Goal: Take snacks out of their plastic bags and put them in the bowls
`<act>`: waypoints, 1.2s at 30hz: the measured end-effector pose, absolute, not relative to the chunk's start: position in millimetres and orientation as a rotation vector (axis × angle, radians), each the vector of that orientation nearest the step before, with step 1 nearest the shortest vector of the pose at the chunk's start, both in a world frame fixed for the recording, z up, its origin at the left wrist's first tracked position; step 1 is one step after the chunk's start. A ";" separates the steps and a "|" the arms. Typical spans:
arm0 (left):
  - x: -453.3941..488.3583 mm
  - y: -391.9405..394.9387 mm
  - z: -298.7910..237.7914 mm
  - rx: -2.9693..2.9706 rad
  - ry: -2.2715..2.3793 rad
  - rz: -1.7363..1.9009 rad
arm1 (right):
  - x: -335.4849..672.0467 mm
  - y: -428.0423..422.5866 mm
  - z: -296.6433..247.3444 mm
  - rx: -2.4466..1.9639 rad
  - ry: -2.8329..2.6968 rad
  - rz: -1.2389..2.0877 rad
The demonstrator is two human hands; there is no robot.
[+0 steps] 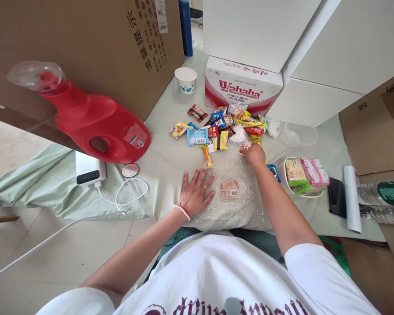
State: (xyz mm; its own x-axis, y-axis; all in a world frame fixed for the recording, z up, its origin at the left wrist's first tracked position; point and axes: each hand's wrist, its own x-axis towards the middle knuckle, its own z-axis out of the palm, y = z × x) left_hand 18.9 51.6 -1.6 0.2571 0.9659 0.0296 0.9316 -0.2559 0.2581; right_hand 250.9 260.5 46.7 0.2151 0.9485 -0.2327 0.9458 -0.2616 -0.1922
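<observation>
Snacks (213, 131) in bright wrappers lie heaped on the cloth-covered counter (166, 162), in front of a Wahaha carton (241, 89). From where I stand, the person's right hand (255, 154) has its fingers clamped on a small red-and-white packet (244, 148) at the heap's near edge. The left hand (196, 193) is laid flat, fingers spread apart, at the left of some crinkled clear film (247, 202); a pinkish packet (229, 190) lies there between the hands (over or under the film, I can't tell).
</observation>
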 end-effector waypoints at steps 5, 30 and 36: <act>20.7 51.8 -0.9 2.293 1.795 0.268 | 291.2 240.2 69.6 -2.430 -1.849 0.414; 24.3 53.6 2.4 2.296 1.851 0.124 | 263.5 98.3 76.6 -1.103 -3.051 0.691; 24.0 53.4 1.7 2.314 1.847 0.111 | 277.7 117.9 70.4 -1.212 -2.831 0.824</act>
